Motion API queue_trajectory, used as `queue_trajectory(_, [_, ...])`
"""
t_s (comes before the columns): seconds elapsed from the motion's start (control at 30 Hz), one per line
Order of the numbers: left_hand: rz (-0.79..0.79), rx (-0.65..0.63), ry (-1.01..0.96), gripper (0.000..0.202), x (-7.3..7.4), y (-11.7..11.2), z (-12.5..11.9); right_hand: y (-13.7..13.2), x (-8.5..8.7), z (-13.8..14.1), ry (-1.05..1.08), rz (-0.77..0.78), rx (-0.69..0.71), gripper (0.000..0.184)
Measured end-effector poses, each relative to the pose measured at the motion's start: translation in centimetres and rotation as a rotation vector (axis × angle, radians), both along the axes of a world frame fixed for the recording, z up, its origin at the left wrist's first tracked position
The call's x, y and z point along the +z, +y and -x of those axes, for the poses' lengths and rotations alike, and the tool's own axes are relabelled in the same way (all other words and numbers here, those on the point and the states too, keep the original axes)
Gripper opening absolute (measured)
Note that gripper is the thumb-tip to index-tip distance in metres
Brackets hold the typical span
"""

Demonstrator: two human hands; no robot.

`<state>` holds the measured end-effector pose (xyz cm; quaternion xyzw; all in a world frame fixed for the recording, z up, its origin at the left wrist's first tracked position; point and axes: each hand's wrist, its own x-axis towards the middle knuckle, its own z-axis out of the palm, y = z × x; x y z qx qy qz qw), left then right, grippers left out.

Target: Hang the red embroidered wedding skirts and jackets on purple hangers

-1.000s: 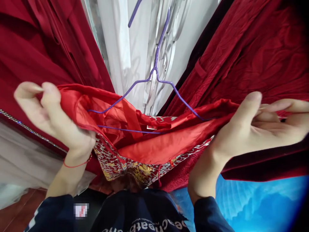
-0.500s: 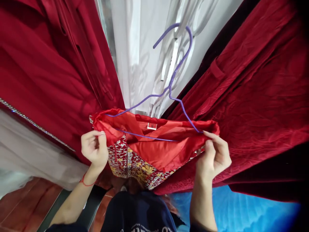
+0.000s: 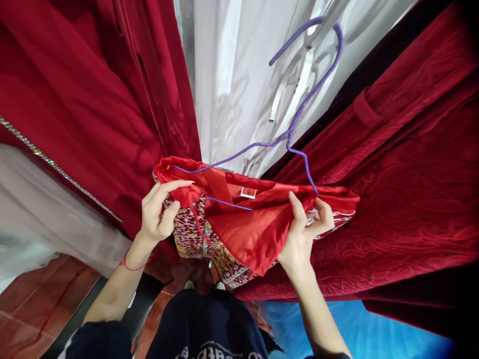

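Observation:
A red strapless garment (image 3: pixel 254 234) hangs on a purple wire hanger (image 3: pixel 299 112), its satin lining turned toward me. Silver and gold patterning covers its outer side, and a small size label (image 3: pixel 248 192) marked S sits inside the back. At the garment's left end, my left hand (image 3: pixel 159 212) has its index finger over the top edge and the thumb below, with satin between them. My right hand (image 3: pixel 299 234) grips the top edge near the right end, thumb on the lining and fingers by the hanger's lower right corner. The hanger's hook is at a white metal scrollwork piece (image 3: pixel 299 80).
Dark red cloth (image 3: pixel 75 89) hangs on the left, with a pale sheer fabric (image 3: pixel 56 199) below it. Textured red drapery (image 3: pixel 404 189) fills the right side. White curtain-like cloth (image 3: pixel 217 65) is behind. Blue fabric (image 3: pixel 355 324) lies low right, over tiled floor (image 3: pixel 30 299).
The garment and hanger appear farther right in view. My right hand has shifted inward along the edge, its thumb now over the lining and folding the front down. My left index finger has stretched out.

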<state>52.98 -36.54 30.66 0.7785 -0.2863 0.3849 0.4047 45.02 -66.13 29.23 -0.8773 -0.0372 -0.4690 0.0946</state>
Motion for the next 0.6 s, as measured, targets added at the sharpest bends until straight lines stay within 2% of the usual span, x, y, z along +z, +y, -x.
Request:
queue_trajectory(0.13, [-0.047,-0.043,-0.025,0.050,0.3,0.2,-0.6,3.7,1.4,-2.2,-0.187,-0.107,0.042,0.093])
queue_trajectory(0.23, [-0.090,-0.105,-0.055,0.064,0.5,0.1,-0.6,5.4,1.9,-3.7,-0.190,-0.142,0.047,0.103])
queue_trajectory(0.4, [-0.211,-0.061,-0.164,0.069,0.9,-0.7,-0.7,7.0,1.9,-4.9,-0.200,-0.143,-0.002,0.086])
queue_trajectory(0.6, [-0.391,0.039,-0.462,0.058,1.7,-1.7,-3.0,7.6,2.1,-5.4,-0.134,-0.166,-0.057,0.081])
